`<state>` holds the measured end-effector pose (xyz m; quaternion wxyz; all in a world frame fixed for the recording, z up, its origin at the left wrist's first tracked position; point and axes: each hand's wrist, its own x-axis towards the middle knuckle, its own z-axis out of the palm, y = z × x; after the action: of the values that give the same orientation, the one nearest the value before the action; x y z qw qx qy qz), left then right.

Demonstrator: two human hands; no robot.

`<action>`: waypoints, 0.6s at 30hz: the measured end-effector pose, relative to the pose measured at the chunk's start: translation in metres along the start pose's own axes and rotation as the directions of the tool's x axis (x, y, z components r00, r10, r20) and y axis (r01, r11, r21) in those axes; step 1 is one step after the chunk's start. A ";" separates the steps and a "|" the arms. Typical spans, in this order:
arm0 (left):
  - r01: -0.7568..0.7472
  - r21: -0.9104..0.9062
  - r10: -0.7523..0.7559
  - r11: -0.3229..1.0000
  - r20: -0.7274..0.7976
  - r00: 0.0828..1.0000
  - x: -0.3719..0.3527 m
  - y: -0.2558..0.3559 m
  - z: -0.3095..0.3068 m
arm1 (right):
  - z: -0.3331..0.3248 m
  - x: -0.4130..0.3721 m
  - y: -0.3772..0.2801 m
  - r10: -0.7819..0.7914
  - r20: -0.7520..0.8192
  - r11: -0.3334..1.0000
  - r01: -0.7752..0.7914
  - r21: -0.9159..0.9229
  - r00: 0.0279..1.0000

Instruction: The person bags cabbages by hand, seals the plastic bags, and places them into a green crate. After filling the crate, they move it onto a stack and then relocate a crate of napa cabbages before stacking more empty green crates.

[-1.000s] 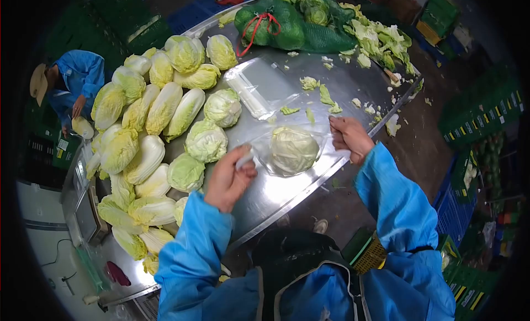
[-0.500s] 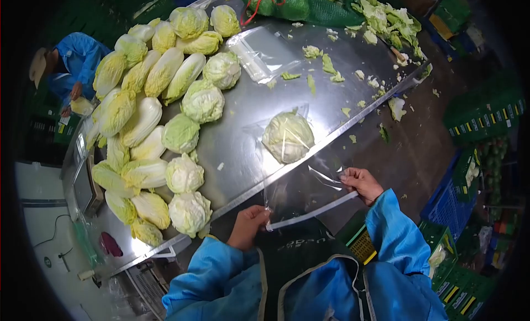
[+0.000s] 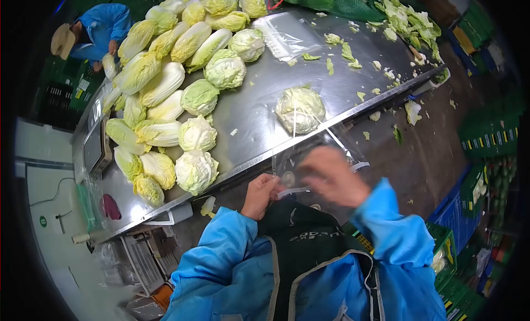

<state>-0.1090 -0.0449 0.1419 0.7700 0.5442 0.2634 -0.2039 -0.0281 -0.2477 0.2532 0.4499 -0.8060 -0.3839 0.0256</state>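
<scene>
A round green cabbage (image 3: 301,108) sits at the near edge of the metal table inside a clear plastic bag (image 3: 286,160). The bag's open end, with a whitish strip along its rim, hangs over the edge toward me. My left hand (image 3: 261,195) is closed in a pinch on the left corner of that rim. Over the right part of the bag is my right hand (image 3: 335,177), smeared by motion, so its fingers and any hold on the film cannot be made out.
Napa cabbages (image 3: 161,83) and round cabbages (image 3: 197,134) cover the table's left side. A stack of clear bags (image 3: 284,36) lies at the back, near leaf scraps (image 3: 408,20) and a green net sack (image 3: 337,3). A co-worker (image 3: 102,28) in blue handles a vegetable at far left.
My right hand has left the bag's right corner and swung left and inward over the bag. The rim is no longer stretched wide. The view has shifted, and my left hand still pinches its corner.
</scene>
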 end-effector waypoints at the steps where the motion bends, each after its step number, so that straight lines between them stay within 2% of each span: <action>1: -0.007 -0.009 0.007 1.000 -0.009 1.000 -0.001 -0.001 0.002 | 0.025 0.004 0.001 0.036 0.210 0.999 -0.043 0.030 0.977; 2: -0.022 -0.048 0.021 0.999 -0.018 1.000 -0.001 -0.001 0.003 | 0.050 0.004 0.011 0.029 0.300 0.999 -0.033 0.009 0.954; 4: -0.050 -0.101 0.046 0.994 -0.038 0.998 -0.002 0.003 0.004 | 0.073 0.002 0.026 0.034 0.347 0.999 -0.021 -0.041 0.937; 7: -0.005 -0.076 0.003 0.997 -0.034 0.999 -0.004 0.008 0.006 | 0.072 0.004 0.023 0.069 0.456 0.992 -0.011 -0.129 0.887; 12: -0.003 -0.031 0.003 1.000 -0.002 1.000 0.003 0.005 0.006 | 0.066 0.002 0.016 0.009 0.434 0.970 0.098 -0.223 0.901; 15: 0.027 -0.041 -0.026 0.999 0.011 1.000 0.005 0.004 0.008 | 0.067 -0.001 0.016 0.088 0.493 0.958 0.062 -0.278 0.865; 18: 0.022 -0.004 -0.022 1.000 0.051 0.998 0.005 0.002 0.010 | 0.063 -0.016 0.015 0.074 0.453 0.971 0.038 -0.234 0.889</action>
<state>-0.1016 -0.0541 0.1427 0.7754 0.5341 0.2502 -0.2257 -0.0545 -0.2179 0.2001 0.2469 -0.8285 -0.4719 0.1732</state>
